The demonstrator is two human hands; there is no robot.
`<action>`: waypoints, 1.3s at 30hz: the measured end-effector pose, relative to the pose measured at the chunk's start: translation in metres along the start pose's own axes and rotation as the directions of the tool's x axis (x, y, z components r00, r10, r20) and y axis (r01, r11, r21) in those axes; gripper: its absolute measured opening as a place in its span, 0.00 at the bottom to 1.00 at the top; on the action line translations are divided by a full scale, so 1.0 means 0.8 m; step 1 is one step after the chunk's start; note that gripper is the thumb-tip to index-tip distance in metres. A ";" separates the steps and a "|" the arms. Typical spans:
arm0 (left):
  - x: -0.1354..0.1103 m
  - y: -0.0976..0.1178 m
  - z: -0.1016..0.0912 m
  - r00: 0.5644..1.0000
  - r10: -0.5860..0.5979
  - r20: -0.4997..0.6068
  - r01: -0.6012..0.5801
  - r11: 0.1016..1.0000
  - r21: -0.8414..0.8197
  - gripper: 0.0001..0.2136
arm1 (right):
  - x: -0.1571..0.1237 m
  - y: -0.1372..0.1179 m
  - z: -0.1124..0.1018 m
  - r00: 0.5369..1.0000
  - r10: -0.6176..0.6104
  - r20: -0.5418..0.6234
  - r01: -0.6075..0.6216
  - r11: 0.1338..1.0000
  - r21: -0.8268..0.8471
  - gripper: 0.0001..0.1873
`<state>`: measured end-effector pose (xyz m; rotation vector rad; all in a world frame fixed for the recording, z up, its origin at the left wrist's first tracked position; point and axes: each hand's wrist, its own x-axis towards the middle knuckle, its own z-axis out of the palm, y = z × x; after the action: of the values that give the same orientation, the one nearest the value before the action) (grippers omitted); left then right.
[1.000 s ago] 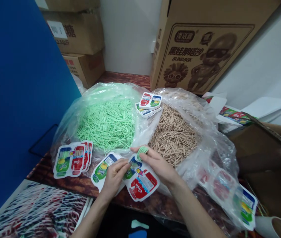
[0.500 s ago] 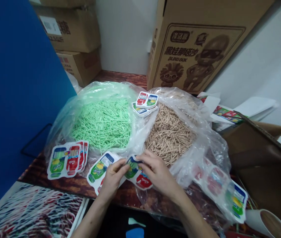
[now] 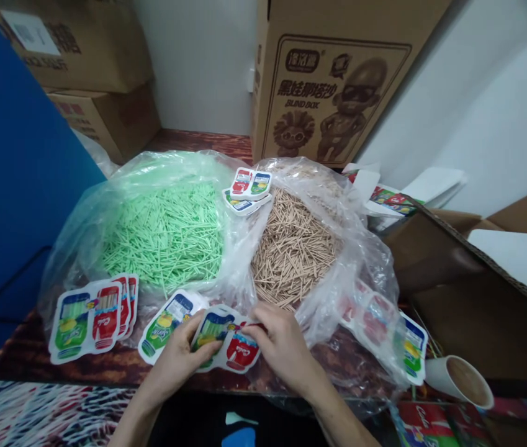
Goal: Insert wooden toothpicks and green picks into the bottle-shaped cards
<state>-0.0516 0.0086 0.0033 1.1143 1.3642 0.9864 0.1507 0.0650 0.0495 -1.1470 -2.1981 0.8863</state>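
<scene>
Both hands meet on a bottle-printed blister card at the near table edge. My left hand grips its left side, thumb on top. My right hand pinches its upper right edge with closed fingers. Green sticks show in the card's left pocket. Another card lies partly under it. Behind stand an open plastic bag of green sticks and an open bag of tan sticks.
A pile of filled cards lies at the left. More cards rest between the bags, others inside plastic at the right. A paper cup, cardboard boxes and a blue panel surround the table.
The green sticks that my right hand held a second ago are no longer in its fingers. Both hands and the card have come lower and nearer. The view shifted right.
</scene>
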 end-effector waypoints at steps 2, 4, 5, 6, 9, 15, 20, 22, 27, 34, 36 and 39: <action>-0.003 0.002 0.001 0.983 -0.084 0.164 0.091 0.995 -0.034 0.18 | -0.005 0.003 0.007 0.999 -0.022 -0.036 0.020 0.999 -0.047 0.15; -0.004 0.001 0.004 0.954 -0.135 0.266 0.144 0.990 -0.014 0.17 | -0.009 0.006 0.013 0.996 -0.040 -0.078 0.033 0.995 -0.091 0.18; -0.003 0.000 0.007 0.953 -0.139 0.269 0.139 0.990 0.019 0.15 | -0.011 0.008 0.016 0.994 -0.047 -0.098 0.036 0.993 -0.110 0.19; -0.002 -0.002 0.010 0.960 -0.128 0.250 0.118 0.992 0.055 0.12 | -0.013 0.011 0.017 0.992 -0.051 -0.116 0.037 0.992 -0.124 0.20; 0.002 -0.006 0.017 0.974 -0.070 0.217 0.053 0.995 0.086 0.10 | -0.017 0.020 0.019 0.983 -0.058 -0.177 0.033 0.990 -0.140 0.21; 0.003 0.001 0.026 0.953 -0.117 0.279 0.154 0.981 -0.116 0.21 | -0.015 0.019 0.013 0.971 -0.192 -0.141 0.169 0.972 -0.165 0.21; 0.007 -0.005 0.060 0.995 -0.097 0.040 0.101 0.985 -0.140 0.10 | -0.011 0.019 0.012 0.973 -0.134 -0.187 0.126 0.990 -0.056 0.20; 0.005 -0.010 0.072 0.995 -0.100 -0.013 0.097 0.986 -0.134 0.08 | -0.013 0.024 0.013 0.974 -0.097 -0.203 0.090 0.995 -0.043 0.20; -0.002 -0.012 0.080 0.998 -0.061 -0.021 0.059 0.996 -0.074 0.07 | -0.022 0.028 0.015 0.983 -0.055 -0.177 0.047 0.998 -0.047 0.19; -0.001 -0.002 0.069 0.988 -0.122 -0.100 0.108 0.985 -0.133 0.13 | -0.007 0.050 -0.013 0.999 0.028 -0.044 -0.018 0.977 0.212 0.11; -0.002 -0.004 0.061 0.969 -0.181 -0.170 0.149 0.972 -0.181 0.15 | 0.003 0.081 -0.027 0.988 0.067 -0.137 -0.052 0.992 0.113 0.10; -0.003 -0.009 0.050 0.944 -0.230 -0.239 0.163 0.950 -0.268 0.16 | 0.016 0.129 -0.040 0.974 -0.017 -0.225 -0.035 0.974 -0.223 0.10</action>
<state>-0.0121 0.0035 -0.0064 0.6609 1.4890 1.1501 0.2193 0.1300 -0.0036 -1.2944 -2.1437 0.4889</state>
